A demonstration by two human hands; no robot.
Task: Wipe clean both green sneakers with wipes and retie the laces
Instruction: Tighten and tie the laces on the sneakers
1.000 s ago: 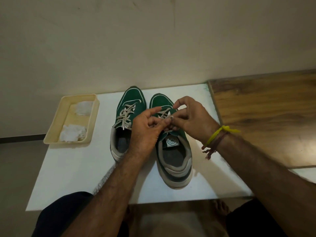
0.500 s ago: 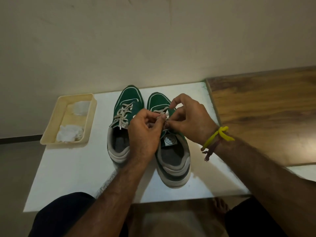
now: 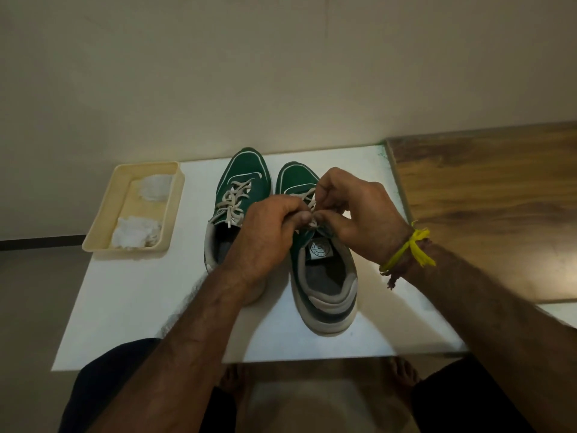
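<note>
Sneakers, green, one pair, side by side on white table [image 3: 125, 307], toes toward the wall. Right sneaker [image 3: 321, 276]: laces [image 3: 310, 198] pinched between curled fingers of left hand [image 3: 265, 232] and right hand [image 3: 359, 210]. Left sneaker [image 3: 240, 189]: laces tied. Tray [image 3: 103, 223] at left holds white wipes [image 3: 135, 232].

Bare forearms, bare feet [image 3: 232, 381]; dark shorts [image 3: 103, 370] at six o'clock; a yellow thread wristband [image 3: 409, 250] and a frayed reddish-brown cord [image 3: 394, 278] circle the right wrist.

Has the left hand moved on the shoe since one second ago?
Yes, slightly. The left hand has curled tighter and its fingertips have closed toward the right hand over the right sneaker, pinching the lace.
</note>
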